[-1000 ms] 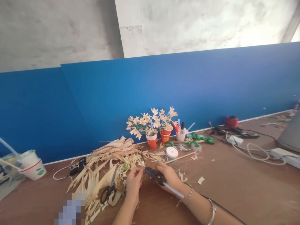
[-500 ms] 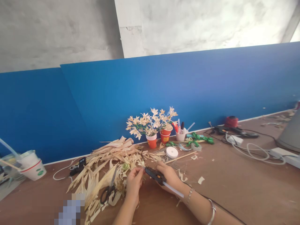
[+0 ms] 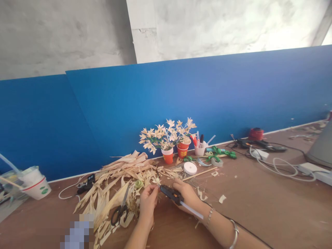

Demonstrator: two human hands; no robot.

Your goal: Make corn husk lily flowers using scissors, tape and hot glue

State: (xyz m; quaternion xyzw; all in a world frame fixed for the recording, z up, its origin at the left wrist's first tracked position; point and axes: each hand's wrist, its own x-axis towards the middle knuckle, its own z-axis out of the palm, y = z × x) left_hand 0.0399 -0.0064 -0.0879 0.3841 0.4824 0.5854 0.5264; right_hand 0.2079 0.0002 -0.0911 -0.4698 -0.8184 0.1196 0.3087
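My right hand (image 3: 184, 191) is wrapped round a black hot glue gun (image 3: 171, 194), with a whitish glue stick (image 3: 192, 210) poking out of its back. The gun's nozzle points left, up against the fingertips of my left hand (image 3: 148, 202). Those fingers are pinched together at the base of a small pale husk flower (image 3: 156, 181); its lower part is hidden by them. Left of that hand, black-handled scissors (image 3: 120, 211) lie on a heap of dried corn husks (image 3: 114, 193). A white spool (image 3: 190, 168) sits just beyond the glue gun.
Behind the hands stand paper cups (image 3: 168, 157) of husk flowers (image 3: 166, 135) and a cup of pens (image 3: 199, 150). Green tape strips (image 3: 218, 152) and a thin stick (image 3: 201, 174) lie nearby. White cables (image 3: 282, 169) run at right; a white tub (image 3: 37, 188) is at left.
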